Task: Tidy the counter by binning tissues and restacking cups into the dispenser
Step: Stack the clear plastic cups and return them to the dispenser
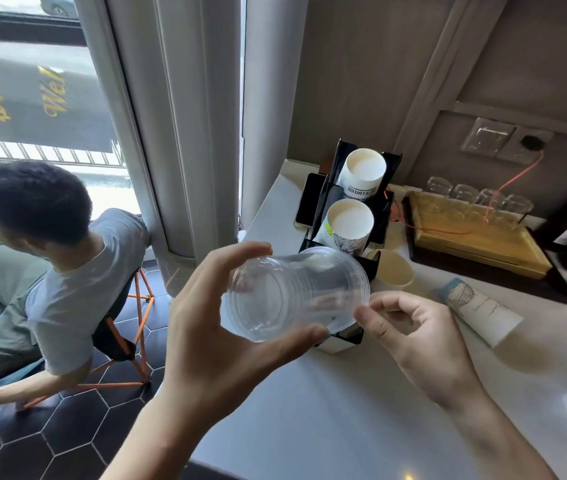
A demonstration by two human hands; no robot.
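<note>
Several nested clear cups (292, 296), likely light, slick and crushable, are gripped round the walls at frame centre by the left hand (205, 341); whether the curled right hand (424, 344) pinches their rim cannot be told.

Head cam, fwd-down, near counter (344, 420)

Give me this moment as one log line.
left hand: holds clear cup stack sideways | right hand: at stack rim, contact unclear | dispenser: two paper stacks loaded | counter: paper cups loose
</note>
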